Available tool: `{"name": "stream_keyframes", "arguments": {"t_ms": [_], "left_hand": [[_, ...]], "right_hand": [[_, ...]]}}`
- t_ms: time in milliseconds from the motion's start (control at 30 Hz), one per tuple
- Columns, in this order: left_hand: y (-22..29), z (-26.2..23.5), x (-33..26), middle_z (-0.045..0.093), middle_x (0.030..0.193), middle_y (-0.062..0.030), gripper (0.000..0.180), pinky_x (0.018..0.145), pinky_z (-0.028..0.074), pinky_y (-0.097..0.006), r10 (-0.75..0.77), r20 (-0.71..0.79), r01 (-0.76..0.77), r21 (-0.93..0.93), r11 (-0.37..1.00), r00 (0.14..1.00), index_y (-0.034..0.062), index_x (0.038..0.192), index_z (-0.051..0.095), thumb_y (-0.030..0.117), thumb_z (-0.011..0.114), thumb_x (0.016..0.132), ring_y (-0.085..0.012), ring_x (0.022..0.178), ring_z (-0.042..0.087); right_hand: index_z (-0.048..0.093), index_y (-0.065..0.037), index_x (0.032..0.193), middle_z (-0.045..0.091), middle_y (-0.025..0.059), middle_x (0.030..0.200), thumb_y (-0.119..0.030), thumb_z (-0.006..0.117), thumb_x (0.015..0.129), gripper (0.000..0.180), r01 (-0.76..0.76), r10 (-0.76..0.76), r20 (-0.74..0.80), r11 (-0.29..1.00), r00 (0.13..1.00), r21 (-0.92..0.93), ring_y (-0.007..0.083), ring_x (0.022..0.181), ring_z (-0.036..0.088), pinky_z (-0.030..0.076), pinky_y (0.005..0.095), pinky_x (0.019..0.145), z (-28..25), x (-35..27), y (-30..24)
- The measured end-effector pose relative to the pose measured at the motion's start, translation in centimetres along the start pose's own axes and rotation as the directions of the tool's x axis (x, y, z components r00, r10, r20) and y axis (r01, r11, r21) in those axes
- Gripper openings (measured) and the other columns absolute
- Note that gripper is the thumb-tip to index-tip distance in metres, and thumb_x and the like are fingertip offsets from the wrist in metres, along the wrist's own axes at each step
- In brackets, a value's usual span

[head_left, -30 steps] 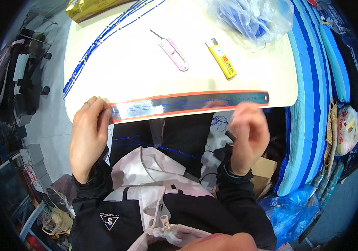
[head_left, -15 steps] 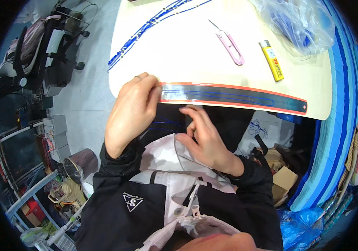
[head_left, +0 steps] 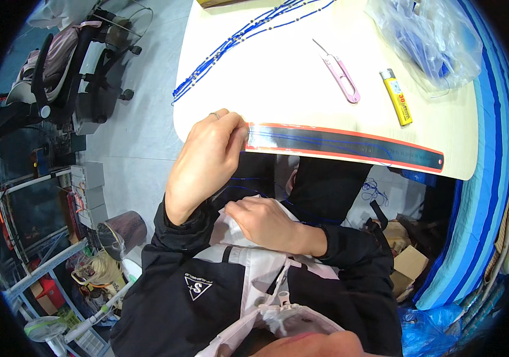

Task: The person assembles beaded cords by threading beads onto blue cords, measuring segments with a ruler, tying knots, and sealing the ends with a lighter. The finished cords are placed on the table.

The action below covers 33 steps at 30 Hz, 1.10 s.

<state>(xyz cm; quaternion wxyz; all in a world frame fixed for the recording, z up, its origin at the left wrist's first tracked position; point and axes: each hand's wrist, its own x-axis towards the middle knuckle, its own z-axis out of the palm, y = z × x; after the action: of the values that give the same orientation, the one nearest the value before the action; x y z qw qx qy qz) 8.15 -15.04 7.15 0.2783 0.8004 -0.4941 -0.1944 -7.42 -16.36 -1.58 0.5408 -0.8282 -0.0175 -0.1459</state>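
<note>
Along the table's near edge lies a dark ruler-like strip with an orange-red border and a hole at its right end. Thin blue cord runs lengthwise over it. My left hand is closed at the strip's left end, its fingertips pinching the cord there. My right hand is in front of my jacket, below the table edge, fingers curled; what they hold is hidden. More thin blue cord shows against my dark trousers near both hands.
On the table lie beaded blue cords, a pink tool with a thin metal tip, a yellow lighter and a clear plastic bag with blue contents. Tangled blue cord shows below the table, near an open carton.
My right hand has drawn back toward my body and left, away from the strip, and its fingers have curled in. My left hand stays at the strip's end. The whole view has shifted slightly.
</note>
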Motion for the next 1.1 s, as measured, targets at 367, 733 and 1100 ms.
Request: {"name": "stream_keyframes", "arguments": {"t_ms": [367,733,1100], "left_hand": [[0.0,0.2,-0.1,0.053,0.073,-0.0175,0.006,0.063,0.041,-0.04,0.022,-0.031,-0.021,0.018,1.0,0.999,-0.0038,0.076,0.053,0.001,0.053,0.08,-0.0348,0.07,0.052],[0.1,-0.1,-0.1,0.056,0.075,-0.0188,0.005,0.066,0.043,-0.04,-0.001,-0.019,0.001,-0.014,1.0,1.0,-0.0041,0.077,0.055,0.0,0.053,0.078,-0.0363,0.073,0.055],[0.0,-0.1,0.1,0.052,0.071,-0.0164,0.005,0.06,0.04,-0.037,0.012,0.004,-0.012,-0.017,1.0,1.0,-0.0049,0.078,0.054,0.0,0.053,0.079,-0.0308,0.065,0.052]], "right_hand": [[0.063,-0.005,0.091,0.061,0.0101,0.083,-0.005,0.074,0.067,0.026,-0.082,-0.174,-0.443,0.861,0.88,-0.502,0.0227,0.072,0.061,0.048,0.0262,0.056,-7.8,-2.6,-2.4],[0.062,-0.002,0.081,0.059,0.0089,0.086,-0.004,0.075,0.061,0.023,-0.326,-0.043,-0.463,0.651,0.885,-0.685,0.0243,0.08,0.057,0.046,0.0322,0.068,-17.8,-5.5,-1.2],[0.055,0.003,0.084,0.055,0.0118,0.09,0.0,0.067,0.075,0.015,-0.358,-0.084,-0.486,0.569,0.87,-0.74,0.0228,0.078,0.056,0.047,0.0302,0.064,-18.2,-6.5,0.2]]}}
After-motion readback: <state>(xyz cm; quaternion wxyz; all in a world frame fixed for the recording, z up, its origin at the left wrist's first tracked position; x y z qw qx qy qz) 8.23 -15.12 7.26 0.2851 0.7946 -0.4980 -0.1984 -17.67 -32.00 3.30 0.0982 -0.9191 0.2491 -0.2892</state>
